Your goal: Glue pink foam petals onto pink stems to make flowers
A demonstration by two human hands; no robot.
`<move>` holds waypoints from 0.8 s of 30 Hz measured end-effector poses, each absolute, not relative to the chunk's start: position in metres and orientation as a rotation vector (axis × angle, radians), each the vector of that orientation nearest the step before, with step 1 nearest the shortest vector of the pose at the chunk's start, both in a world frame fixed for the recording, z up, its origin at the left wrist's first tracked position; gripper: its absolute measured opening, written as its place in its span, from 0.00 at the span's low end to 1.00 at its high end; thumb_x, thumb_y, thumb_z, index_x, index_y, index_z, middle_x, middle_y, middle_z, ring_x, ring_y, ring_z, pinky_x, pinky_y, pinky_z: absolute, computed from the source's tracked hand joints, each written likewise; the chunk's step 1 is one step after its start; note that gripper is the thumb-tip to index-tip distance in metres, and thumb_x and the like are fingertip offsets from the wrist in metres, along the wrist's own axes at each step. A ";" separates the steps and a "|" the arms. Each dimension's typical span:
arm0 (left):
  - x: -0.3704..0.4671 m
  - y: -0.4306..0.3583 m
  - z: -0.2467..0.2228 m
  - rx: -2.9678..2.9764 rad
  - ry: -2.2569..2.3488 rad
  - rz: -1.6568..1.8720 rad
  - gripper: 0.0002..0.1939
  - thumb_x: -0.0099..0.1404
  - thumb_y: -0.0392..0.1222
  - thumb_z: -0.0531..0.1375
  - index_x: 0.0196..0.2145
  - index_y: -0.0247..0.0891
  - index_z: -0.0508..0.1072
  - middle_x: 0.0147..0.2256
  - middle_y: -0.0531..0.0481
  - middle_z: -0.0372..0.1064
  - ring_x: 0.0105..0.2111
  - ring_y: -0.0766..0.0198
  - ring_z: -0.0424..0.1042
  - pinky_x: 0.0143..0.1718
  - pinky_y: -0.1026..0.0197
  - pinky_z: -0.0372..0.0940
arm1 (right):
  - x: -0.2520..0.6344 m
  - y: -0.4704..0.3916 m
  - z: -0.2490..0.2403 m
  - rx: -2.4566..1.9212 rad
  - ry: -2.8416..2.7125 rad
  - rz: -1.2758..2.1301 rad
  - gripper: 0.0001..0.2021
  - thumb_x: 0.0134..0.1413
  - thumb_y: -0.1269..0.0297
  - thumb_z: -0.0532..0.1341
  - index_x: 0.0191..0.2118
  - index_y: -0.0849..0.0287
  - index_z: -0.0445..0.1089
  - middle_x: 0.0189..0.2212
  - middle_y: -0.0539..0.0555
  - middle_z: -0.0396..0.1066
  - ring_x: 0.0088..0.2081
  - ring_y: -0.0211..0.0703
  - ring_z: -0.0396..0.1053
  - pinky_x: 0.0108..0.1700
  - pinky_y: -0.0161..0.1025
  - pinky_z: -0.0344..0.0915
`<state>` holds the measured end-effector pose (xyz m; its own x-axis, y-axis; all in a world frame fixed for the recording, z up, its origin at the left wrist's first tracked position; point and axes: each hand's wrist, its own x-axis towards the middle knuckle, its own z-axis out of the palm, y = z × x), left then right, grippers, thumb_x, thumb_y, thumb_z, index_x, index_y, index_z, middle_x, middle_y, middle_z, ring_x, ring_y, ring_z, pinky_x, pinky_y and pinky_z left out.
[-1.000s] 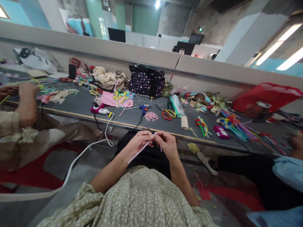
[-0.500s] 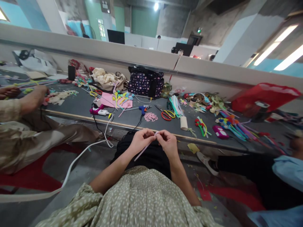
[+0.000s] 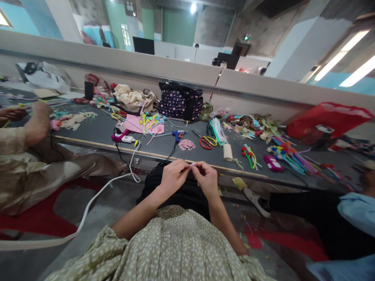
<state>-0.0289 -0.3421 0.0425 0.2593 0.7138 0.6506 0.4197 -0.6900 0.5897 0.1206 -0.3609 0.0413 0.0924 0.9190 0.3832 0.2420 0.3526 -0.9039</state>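
Close together above my lap, at the table's front edge, my left hand (image 3: 175, 175) and my right hand (image 3: 206, 176) pinch a small pale pink-purple strip (image 3: 192, 165) between their fingertips. Most of the strip is hidden by the fingers. Just beyond them on the table lies a pile of short pink pieces (image 3: 186, 144). A blue glue gun (image 3: 176, 135) rests left of the pile, and scissors with red and yellow handles (image 3: 206, 143) lie to its right.
The dark table (image 3: 152, 150) also holds a pink sheet (image 3: 133, 123) with coloured pieces, a dotted bag (image 3: 178, 100), a cardboard tube (image 3: 227, 152) and a purple box (image 3: 273, 163). A white cable (image 3: 96, 195) hangs at left. People sit on both sides.
The long pale strip that hung down below my left hand no longer shows there. My left fingers have turned slightly. The neighbour's hand at left has moved left.
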 end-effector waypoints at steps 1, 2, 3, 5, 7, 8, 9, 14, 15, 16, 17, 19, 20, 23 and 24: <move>-0.029 -0.342 0.044 2.162 1.023 1.383 0.10 0.67 0.42 0.56 0.29 0.38 0.73 0.28 0.49 0.70 0.30 0.64 0.68 0.35 0.62 0.61 | 0.120 -0.361 0.042 -1.127 -1.413 0.726 0.09 0.55 0.58 0.61 0.34 0.58 0.72 0.25 0.49 0.70 0.21 0.34 0.62 0.23 0.31 0.60; -0.030 -0.341 0.045 2.083 1.001 1.366 0.10 0.66 0.43 0.57 0.29 0.38 0.73 0.27 0.50 0.70 0.30 0.65 0.68 0.34 0.63 0.61 | 0.120 -0.361 0.042 -1.115 -1.405 0.743 0.09 0.55 0.58 0.62 0.34 0.58 0.72 0.24 0.49 0.69 0.21 0.34 0.62 0.23 0.31 0.60; -0.030 -0.340 0.045 2.005 0.977 1.347 0.10 0.65 0.43 0.58 0.28 0.38 0.73 0.27 0.50 0.70 0.29 0.65 0.68 0.34 0.63 0.61 | 0.120 -0.361 0.042 -1.103 -1.397 0.764 0.09 0.55 0.58 0.62 0.33 0.58 0.72 0.23 0.48 0.68 0.20 0.33 0.61 0.22 0.31 0.60; -0.030 -0.339 0.047 1.859 0.931 1.312 0.10 0.63 0.44 0.60 0.28 0.37 0.74 0.26 0.51 0.71 0.28 0.65 0.68 0.32 0.64 0.61 | 0.121 -0.361 0.042 -1.079 -1.384 0.807 0.09 0.54 0.58 0.62 0.33 0.58 0.72 0.22 0.47 0.67 0.19 0.33 0.60 0.22 0.31 0.59; -0.030 -0.337 0.049 1.727 0.897 1.272 0.10 0.60 0.45 0.63 0.27 0.36 0.74 0.25 0.52 0.71 0.26 0.66 0.67 0.29 0.65 0.60 | 0.121 -0.362 0.042 -1.061 -1.373 0.842 0.09 0.54 0.58 0.62 0.33 0.58 0.72 0.21 0.46 0.66 0.19 0.32 0.59 0.21 0.31 0.59; -0.030 -0.337 0.049 1.670 0.882 1.248 0.10 0.59 0.45 0.64 0.26 0.35 0.74 0.24 0.52 0.70 0.25 0.67 0.66 0.28 0.65 0.59 | 0.122 -0.362 0.042 -1.057 -1.366 0.858 0.09 0.54 0.57 0.63 0.33 0.58 0.71 0.21 0.46 0.66 0.18 0.32 0.59 0.21 0.31 0.59; -0.030 -0.336 0.050 1.619 0.867 1.229 0.10 0.58 0.45 0.65 0.25 0.35 0.74 0.23 0.52 0.70 0.24 0.67 0.66 0.27 0.65 0.59 | 0.122 -0.362 0.042 -1.052 -1.359 0.874 0.09 0.54 0.57 0.63 0.33 0.58 0.71 0.21 0.46 0.66 0.18 0.32 0.59 0.21 0.31 0.59; -0.031 -0.335 0.048 1.459 0.790 1.181 0.11 0.54 0.45 0.67 0.25 0.33 0.75 0.23 0.51 0.70 0.24 0.68 0.66 0.28 0.65 0.60 | 0.120 -0.362 0.044 -0.997 -1.308 0.984 0.09 0.53 0.57 0.64 0.33 0.57 0.70 0.22 0.46 0.67 0.20 0.33 0.61 0.21 0.31 0.62; -0.032 -0.335 0.048 1.436 0.773 1.169 0.12 0.54 0.46 0.67 0.25 0.33 0.75 0.23 0.51 0.70 0.24 0.67 0.66 0.29 0.65 0.60 | 0.120 -0.362 0.045 -0.985 -1.305 0.999 0.09 0.53 0.57 0.64 0.34 0.57 0.70 0.23 0.46 0.67 0.20 0.33 0.61 0.22 0.32 0.63; -0.032 -0.335 0.048 1.412 0.753 1.152 0.12 0.54 0.46 0.67 0.25 0.33 0.75 0.23 0.51 0.70 0.25 0.67 0.66 0.29 0.65 0.60 | 0.120 -0.362 0.045 -0.978 -1.306 1.005 0.09 0.53 0.57 0.64 0.34 0.57 0.71 0.23 0.47 0.67 0.20 0.33 0.62 0.22 0.32 0.63; -0.033 -0.335 0.047 1.387 0.733 1.135 0.12 0.54 0.46 0.68 0.25 0.33 0.75 0.23 0.51 0.70 0.25 0.67 0.66 0.30 0.65 0.61 | 0.120 -0.362 0.046 -0.974 -1.311 1.006 0.09 0.53 0.57 0.64 0.35 0.57 0.71 0.24 0.47 0.68 0.21 0.33 0.62 0.22 0.32 0.64; -0.034 -0.335 0.047 1.332 0.695 1.092 0.12 0.53 0.46 0.68 0.25 0.33 0.75 0.23 0.50 0.71 0.24 0.68 0.67 0.30 0.64 0.61 | 0.121 -0.362 0.046 -0.968 -1.329 1.000 0.09 0.53 0.57 0.64 0.35 0.58 0.72 0.24 0.48 0.69 0.21 0.33 0.63 0.23 0.32 0.64; -0.035 -0.335 0.047 1.305 0.676 1.070 0.12 0.53 0.46 0.68 0.25 0.32 0.75 0.23 0.50 0.71 0.24 0.67 0.67 0.31 0.64 0.62 | 0.122 -0.363 0.047 -0.964 -1.339 0.996 0.09 0.53 0.57 0.64 0.35 0.58 0.72 0.24 0.48 0.69 0.21 0.34 0.63 0.23 0.32 0.64; -0.035 -0.334 0.045 1.227 0.621 0.995 0.13 0.53 0.46 0.69 0.26 0.32 0.75 0.23 0.49 0.72 0.24 0.67 0.69 0.31 0.64 0.62 | 0.124 -0.364 0.047 -0.961 -1.369 0.985 0.09 0.53 0.58 0.64 0.33 0.58 0.72 0.23 0.48 0.70 0.21 0.34 0.65 0.23 0.32 0.64; -0.035 -0.333 0.044 1.199 0.609 0.968 0.13 0.52 0.46 0.69 0.26 0.32 0.75 0.23 0.49 0.71 0.24 0.67 0.69 0.31 0.63 0.63 | 0.124 -0.365 0.047 -0.968 -1.377 0.975 0.09 0.53 0.58 0.64 0.33 0.58 0.72 0.24 0.48 0.70 0.22 0.34 0.65 0.23 0.32 0.64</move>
